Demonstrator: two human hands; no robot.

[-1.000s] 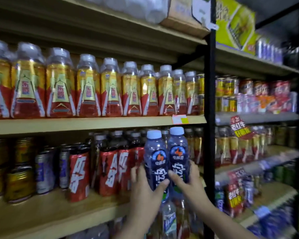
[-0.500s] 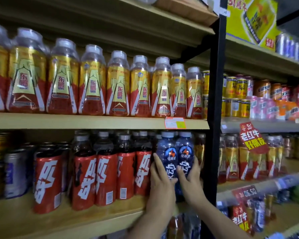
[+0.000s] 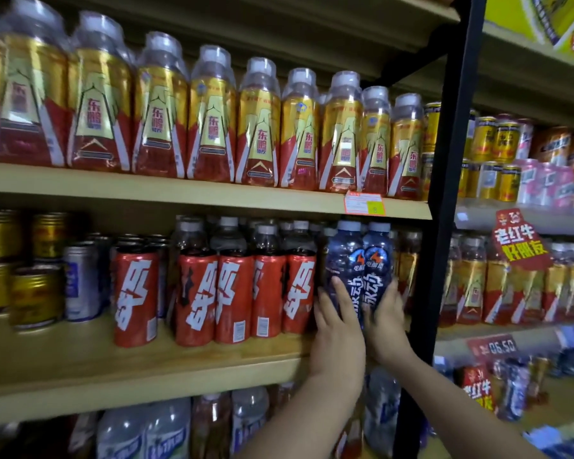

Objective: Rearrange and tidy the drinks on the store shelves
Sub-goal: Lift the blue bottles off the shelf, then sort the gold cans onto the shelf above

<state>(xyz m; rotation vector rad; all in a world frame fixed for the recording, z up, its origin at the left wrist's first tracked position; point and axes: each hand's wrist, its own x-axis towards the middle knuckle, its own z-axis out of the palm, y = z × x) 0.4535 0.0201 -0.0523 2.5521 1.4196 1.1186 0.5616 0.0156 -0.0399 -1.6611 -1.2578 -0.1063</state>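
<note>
On the middle shelf [image 3: 140,366], at its right end against the black upright post [image 3: 444,200], stand the two blue bottles [image 3: 358,260], side by side and touching. Each hand works as a grip: the left hand [image 3: 337,329] wraps the lower body of the left bottle, fingers curled round its label, and the right hand [image 3: 386,321] cups the right bottle the same way. Just to their left, the row of red cans [image 3: 242,296] lines the shelf front, with dark-capped bottles behind; above sits the row of gold-and-red bottles [image 3: 209,117].

To finish this step well, I judge the pair should be slid straight back and kept upright, labels facing out, without nudging the nearest red can or jamming against the post, then let go one hand at a time so neither bottle tips.

Compared with a second ago, the bottles were held out in front of the shelf edge, clear of the cans; now they are pushed in under the upper shelf, level with the can row, and the view has drawn closer.
</note>
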